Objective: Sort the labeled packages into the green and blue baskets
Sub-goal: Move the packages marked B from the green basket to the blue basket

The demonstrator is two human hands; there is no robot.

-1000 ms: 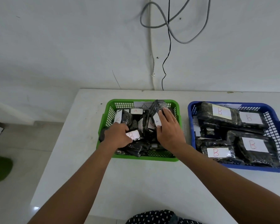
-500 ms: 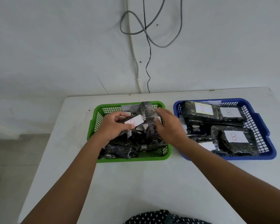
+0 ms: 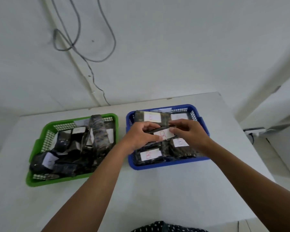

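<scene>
Moved: both hands left the green basket (image 3: 40,179) for the blue basket (image 3: 166,164).
Left hand (image 3: 139,136): pinching B package (image 3: 163,135), 9 o'clock end.
Right hand (image 3: 189,131): pinching its 3 o'clock end.

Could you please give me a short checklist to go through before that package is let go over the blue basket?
1. Red B on the white label of the held black plastic package: ok.
2. Left hand and right hand both grip it: ok.
3. Package over the blue plastic basket, not the green plastic basket: ok.
4. Packages already there marked B: front label ok, others too blurred, cannot tell.
5. Free spot underneath: cannot tell.
</scene>
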